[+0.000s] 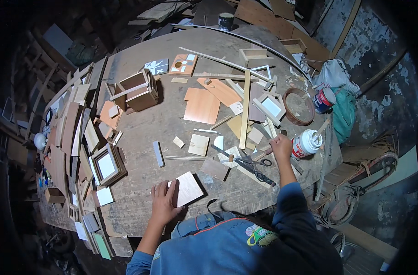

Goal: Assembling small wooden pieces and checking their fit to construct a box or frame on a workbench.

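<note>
My left hand [164, 198] lies flat on the near edge of a light square plywood piece [189, 188] on the workbench, pressing it down. My right hand [281, 145] is closed around a thin stick whose far end stands in an open white glue jar [306, 143] at the right side of the bench. Black scissors [257, 167] lie just left of my right forearm. Small wood offcuts [199, 144] are scattered between the two hands.
The round wooden workbench [172, 123] carries an open wooden box [140, 89], orange-brown laminate sheets [202, 105], long thin strips [244, 110], small framed panels [107, 165], a round wooden ring [298, 106] and a tin can [324, 100]. Stacked boards crowd the left edge.
</note>
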